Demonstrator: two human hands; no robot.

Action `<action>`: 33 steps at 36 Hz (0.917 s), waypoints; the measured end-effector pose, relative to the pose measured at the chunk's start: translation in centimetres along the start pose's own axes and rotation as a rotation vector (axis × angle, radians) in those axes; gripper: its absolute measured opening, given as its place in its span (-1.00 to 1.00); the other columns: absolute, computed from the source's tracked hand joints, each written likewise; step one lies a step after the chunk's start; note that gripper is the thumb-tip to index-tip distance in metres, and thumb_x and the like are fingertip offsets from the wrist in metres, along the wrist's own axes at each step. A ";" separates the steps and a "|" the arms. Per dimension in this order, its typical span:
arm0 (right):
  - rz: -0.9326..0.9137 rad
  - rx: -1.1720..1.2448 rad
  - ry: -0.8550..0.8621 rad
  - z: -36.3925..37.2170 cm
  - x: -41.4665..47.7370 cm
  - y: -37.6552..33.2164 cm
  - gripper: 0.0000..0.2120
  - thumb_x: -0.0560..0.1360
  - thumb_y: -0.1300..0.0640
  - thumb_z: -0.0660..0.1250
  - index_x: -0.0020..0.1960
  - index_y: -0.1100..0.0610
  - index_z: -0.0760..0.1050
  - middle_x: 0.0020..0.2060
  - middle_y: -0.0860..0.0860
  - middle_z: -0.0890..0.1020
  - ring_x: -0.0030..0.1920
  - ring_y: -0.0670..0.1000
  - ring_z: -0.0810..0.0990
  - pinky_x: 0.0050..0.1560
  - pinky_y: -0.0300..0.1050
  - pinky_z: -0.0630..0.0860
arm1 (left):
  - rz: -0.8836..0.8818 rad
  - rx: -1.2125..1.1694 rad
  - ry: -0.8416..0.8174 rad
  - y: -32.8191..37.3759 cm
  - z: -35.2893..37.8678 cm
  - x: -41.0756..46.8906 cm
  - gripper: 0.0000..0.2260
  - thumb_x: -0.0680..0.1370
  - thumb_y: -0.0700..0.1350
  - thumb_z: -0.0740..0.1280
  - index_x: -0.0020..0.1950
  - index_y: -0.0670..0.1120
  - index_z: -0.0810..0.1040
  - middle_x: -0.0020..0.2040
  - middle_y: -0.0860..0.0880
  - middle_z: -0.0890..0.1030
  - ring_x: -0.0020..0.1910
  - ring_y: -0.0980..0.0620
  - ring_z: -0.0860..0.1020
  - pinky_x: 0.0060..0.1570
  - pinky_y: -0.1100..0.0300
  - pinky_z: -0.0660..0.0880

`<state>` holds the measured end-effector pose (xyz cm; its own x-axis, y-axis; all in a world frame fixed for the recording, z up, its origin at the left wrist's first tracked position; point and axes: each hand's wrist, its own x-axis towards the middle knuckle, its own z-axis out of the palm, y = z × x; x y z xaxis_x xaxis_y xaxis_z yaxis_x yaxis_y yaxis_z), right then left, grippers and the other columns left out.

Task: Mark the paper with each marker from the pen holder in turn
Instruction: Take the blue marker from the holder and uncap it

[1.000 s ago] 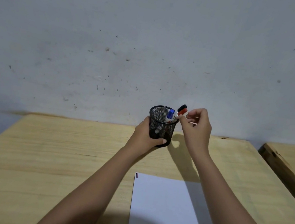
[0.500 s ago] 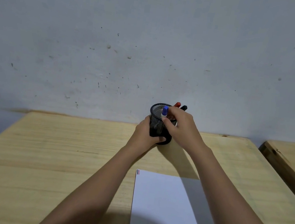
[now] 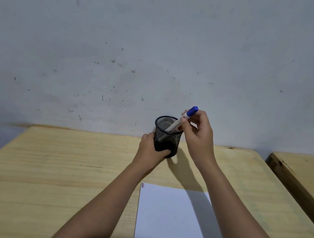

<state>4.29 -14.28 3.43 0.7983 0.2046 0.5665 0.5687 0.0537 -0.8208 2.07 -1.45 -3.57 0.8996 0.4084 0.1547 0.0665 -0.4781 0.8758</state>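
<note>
Left: the left hand [image 3: 151, 148] is wrapped about the lower wall of the black mesh pen holder [image 3: 167, 135], fingers curled round its near side and thumb hidden behind, pinning it upright on the wooden table [image 3: 63, 176]. The holder stands directly between the two hands, touching the left one.

Centre: the blue-capped marker [image 3: 184, 120] leans out over the holder's rim toward the right hand, cap uppermost, its white barrel partly inside the mesh. Whether other markers are in the cup cannot be told from here.

Right: the right hand [image 3: 198, 136] is closed in a fingertip pinch on the upper barrel, just below the cap; the remaining fingers are loosely bent and hold nothing else.

Toward the person, below and between the forearms, lies the white paper [image 3: 170, 221], flat, with two short strokes [image 3: 143, 185], one dark and one red, at its far left corner.

Handling, by judgement: the marker looks light, rigid and smooth-skinned, so a pinch on the barrel near the cap should lift it cleanly, though plastic may slip under a light grip. For writing, a hold lower on the barrel would suit, the cap being pulled off first. The mesh cup appears light and easily tipped, hence the steadying left hand.
</note>
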 end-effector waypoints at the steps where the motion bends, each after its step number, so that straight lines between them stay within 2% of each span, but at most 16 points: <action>1: -0.018 0.027 0.025 -0.2 -0.1 -0.5 -0.88 0.53 0.29 0.26 -0.01 0.10 0.43 -0.07 -0.09 0.56 -0.06 -0.16 0.56 0.05 -0.20 0.54 | -0.016 -0.013 0.000 0.0 0.0 -0.1 -0.48 0.27 -0.02 0.48 0.17 -0.15 0.49 0.11 -0.13 0.52 0.05 -0.05 0.55 0.11 0.04 0.53; 3: -0.062 0.054 0.057 -0.7 -0.3 -1.7 -0.86 0.51 0.31 0.28 -0.02 0.09 0.43 -0.07 -0.07 0.55 -0.06 -0.14 0.57 0.07 -0.20 0.54 | -0.059 -0.058 0.010 -0.3 -0.2 -0.2 -0.51 0.23 0.03 0.43 0.10 -0.14 0.51 0.09 -0.17 0.57 0.04 -0.09 0.58 0.10 -0.05 0.55; 5: -0.113 0.058 0.073 -1.2 -0.6 -2.9 -0.80 0.50 0.32 0.30 -0.04 0.03 0.44 -0.06 -0.04 0.55 -0.07 -0.17 0.57 0.06 -0.24 0.53 | -0.114 -0.163 0.014 0.5 -0.7 -1.2 -0.61 0.27 -0.02 0.44 0.03 -0.13 0.51 0.07 -0.17 0.59 0.04 -0.11 0.59 0.07 -0.02 0.57; 7: -0.168 0.036 0.085 -1.7 -1.0 -3.8 -0.77 0.49 0.30 0.31 -0.04 -0.02 0.44 -0.04 0.05 0.56 -0.06 -0.18 0.57 0.06 -0.27 0.51 | -0.115 -0.247 0.013 1.5 -1.7 -2.2 -0.79 0.39 -0.17 0.44 -0.04 -0.13 0.48 -0.05 -0.09 0.58 -0.08 0.00 0.56 -0.14 0.30 0.58; 8: -0.188 0.019 0.090 -1.9 -1.3 -4.2 -0.79 0.49 0.28 0.31 -0.03 -0.02 0.45 -0.03 0.09 0.56 -0.05 -0.15 0.57 0.07 -0.26 0.51 | -0.104 -0.265 0.007 1.9 -2.2 -2.4 -0.85 0.45 -0.23 0.40 -0.05 -0.11 0.47 -0.10 -0.06 0.56 -0.16 0.06 0.53 -0.28 0.40 0.51; 9: -0.204 -0.003 0.091 -2.2 -1.7 -4.5 -0.81 0.49 0.26 0.31 -0.01 0.00 0.46 -0.03 0.10 0.56 -0.03 -0.13 0.57 0.08 -0.25 0.51 | -0.073 -0.272 0.006 2.4 -2.8 -2.8 -0.87 0.48 -0.25 0.37 -0.03 -0.11 0.48 -0.12 -0.02 0.54 -0.19 0.09 0.50 -0.30 0.42 0.47; 11: -0.225 -0.070 0.088 -2.6 -2.4 -4.9 -0.85 0.49 0.27 0.31 0.02 0.09 0.49 -0.07 0.06 0.54 -0.04 -0.14 0.56 0.08 -0.23 0.52 | 0.013 -0.257 0.024 3.4 -4.1 -3.4 -0.83 0.49 -0.23 0.36 0.07 -0.15 0.52 -0.13 0.03 0.56 -0.20 0.14 0.51 -0.23 0.41 0.46; 14: -0.236 -0.187 0.052 -3.2 -3.9 -4.9 -0.87 0.48 0.28 0.33 0.01 0.13 0.52 -0.12 -0.02 0.52 -0.09 -0.17 0.55 0.03 -0.24 0.52 | 0.122 -0.266 0.043 5.3 -5.7 -5.0 -0.78 0.50 -0.20 0.37 0.13 -0.18 0.55 -0.06 -0.04 0.61 -0.12 0.13 0.56 -0.18 0.54 0.45; 17: -0.205 -0.297 -0.043 -3.8 -5.7 -4.3 -0.87 0.47 0.27 0.35 0.00 0.13 0.55 -0.14 -0.03 0.53 -0.10 -0.12 0.54 -0.01 -0.23 0.53 | 0.221 -0.260 0.009 7.3 -7.0 -7.1 -0.84 0.51 -0.13 0.36 0.08 -0.08 0.59 0.00 0.02 0.65 0.01 0.11 0.60 -0.05 0.44 0.47; 20: -0.169 -0.372 -0.135 -4.3 -7.4 -3.6 -0.86 0.46 0.28 0.36 0.01 0.15 0.59 -0.16 0.04 0.52 -0.12 -0.11 0.52 -0.04 -0.22 0.53 | 0.286 -0.215 -0.053 8.4 -7.9 -9.2 -0.89 0.52 -0.11 0.35 0.03 -0.01 0.60 -0.05 0.11 0.65 -0.03 0.20 0.60 -0.06 0.46 0.48; 22: -0.158 -0.410 -0.158 -4.5 -8.5 -3.4 -0.84 0.45 0.29 0.37 0.01 0.15 0.59 -0.19 0.00 0.49 -0.15 -0.15 0.50 -0.07 -0.28 0.50 | 0.305 -0.160 -0.102 8.7 -8.1 -10.7 -0.87 0.53 -0.13 0.35 0.06 -0.03 0.60 -0.06 0.13 0.63 -0.06 0.25 0.59 -0.07 0.50 0.46; 25: -0.153 -0.474 -0.209 -4.9 -9.5 -3.8 -0.82 0.44 0.29 0.38 0.03 0.16 0.59 -0.21 -0.08 0.45 -0.18 -0.22 0.48 -0.15 -0.45 0.38 | 0.323 -0.063 -0.153 8.4 -8.1 -12.3 -0.81 0.53 -0.14 0.34 0.13 -0.12 0.59 -0.03 0.06 0.62 -0.08 0.27 0.58 -0.12 0.54 0.45; 27: -0.166 -0.511 -0.251 -5.0 -10.2 -4.6 -0.81 0.45 0.29 0.37 0.04 0.15 0.59 -0.21 -0.07 0.45 -0.17 -0.24 0.48 -0.15 -0.48 0.34 | 0.340 -0.031 -0.163 8.2 -8.2 -13.6 -0.82 0.53 -0.16 0.34 0.12 -0.13 0.59 -0.04 0.04 0.62 -0.10 0.25 0.58 -0.12 0.52 0.46; 31: -0.203 -0.586 -0.329 -5.2 -10.0 -5.4 -0.83 0.46 0.27 0.37 0.04 0.14 0.60 -0.15 0.01 0.49 -0.19 -0.18 0.48 -0.12 -0.42 0.35 | 0.354 -0.001 -0.138 7.9 -7.8 -14.3 -0.85 0.51 -0.16 0.36 0.07 -0.11 0.61 -0.04 -0.03 0.65 -0.07 0.09 0.61 -0.05 0.34 0.50; 33: -0.222 -0.612 -0.358 -5.1 -10.1 -6.0 -0.84 0.47 0.26 0.36 0.03 0.15 0.60 -0.13 0.02 0.50 -0.16 -0.04 0.51 -0.08 -0.25 0.45 | 0.355 -0.009 -0.113 7.9 -7.8 -14.6 -0.84 0.50 -0.17 0.38 0.06 -0.14 0.62 -0.06 -0.06 0.66 -0.12 0.14 0.61 -0.08 0.37 0.50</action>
<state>-6.12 -21.65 3.01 0.5978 0.5639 0.5698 0.8014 -0.4017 -0.4432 -13.90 -5.09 4.71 0.9080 0.1297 0.3985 -0.2617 -0.5671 0.7810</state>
